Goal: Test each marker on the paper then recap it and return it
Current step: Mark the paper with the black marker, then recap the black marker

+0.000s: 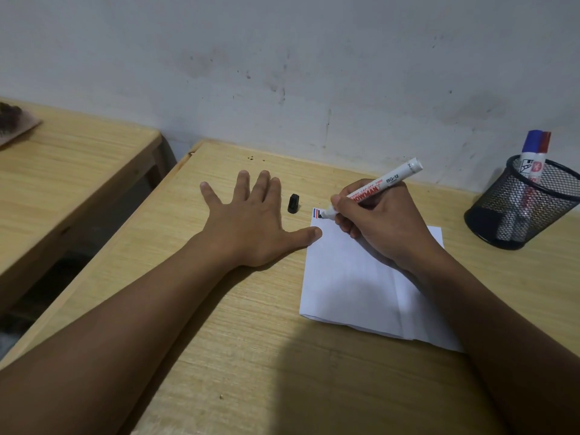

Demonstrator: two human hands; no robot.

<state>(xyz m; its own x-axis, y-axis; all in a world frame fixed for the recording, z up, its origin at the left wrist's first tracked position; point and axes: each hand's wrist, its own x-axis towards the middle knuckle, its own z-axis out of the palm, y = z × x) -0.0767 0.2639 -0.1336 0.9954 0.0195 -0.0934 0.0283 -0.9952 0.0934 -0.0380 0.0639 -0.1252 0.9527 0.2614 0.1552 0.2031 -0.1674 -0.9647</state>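
A folded white paper [351, 277] lies on the wooden desk [251, 340]. My right hand [383, 224] grips an uncapped white marker [395, 180], its black tip touching the paper's top left corner beside short blue and red strokes [317, 212]. The marker's black cap [293, 203] lies on the desk between my hands. Flat on the desk rests my left hand [248, 221], fingers spread, thumb tip on the paper's left edge. Blue-capped and red-capped markers [535, 152] stand in a black mesh cup [524, 202] at the right.
The desk's back edge meets a scuffed white wall [314, 73]. A second wooden table [62, 171] stands to the left across a narrow gap, with a brownish object [12, 124] on its far corner.
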